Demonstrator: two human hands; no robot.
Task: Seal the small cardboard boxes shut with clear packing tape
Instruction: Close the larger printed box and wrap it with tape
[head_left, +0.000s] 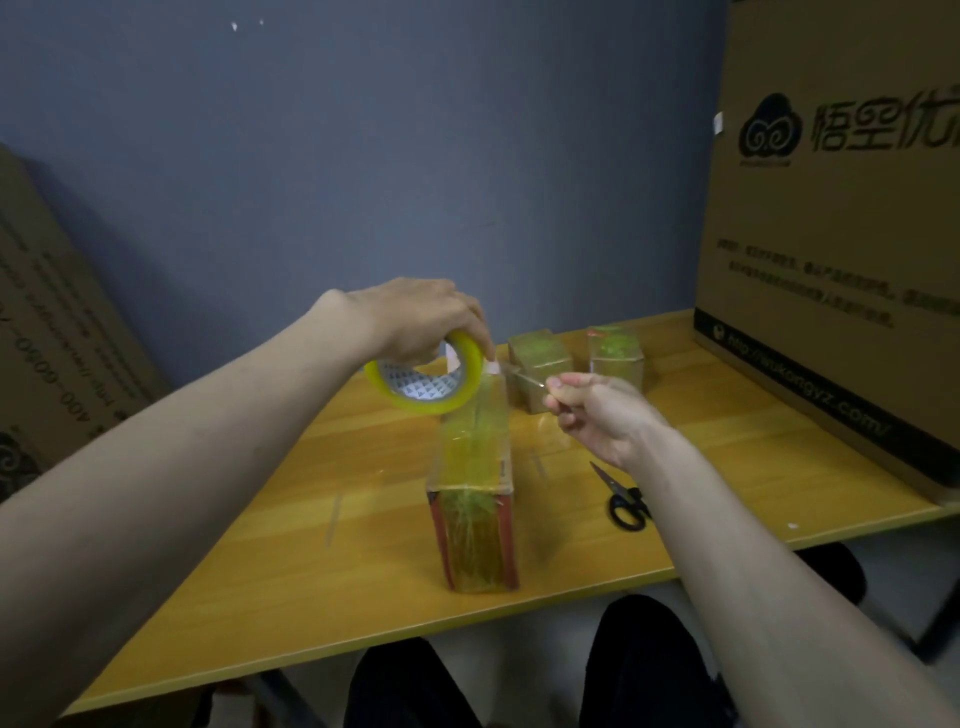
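A long narrow cardboard box with red edges stands in the middle of the table, wrapped in clear tape. My left hand holds a yellowish roll of packing tape just above the box's far end. My right hand pinches the free end of the tape strip, stretched to the right of the roll. Two small taped boxes stand behind: one just beyond my right hand, the other to its right.
Black-handled scissors lie on the wooden table right of the long box, partly under my right forearm. A big printed carton fills the table's right rear. Flat cardboard leans at the left. My knees show below the table edge.
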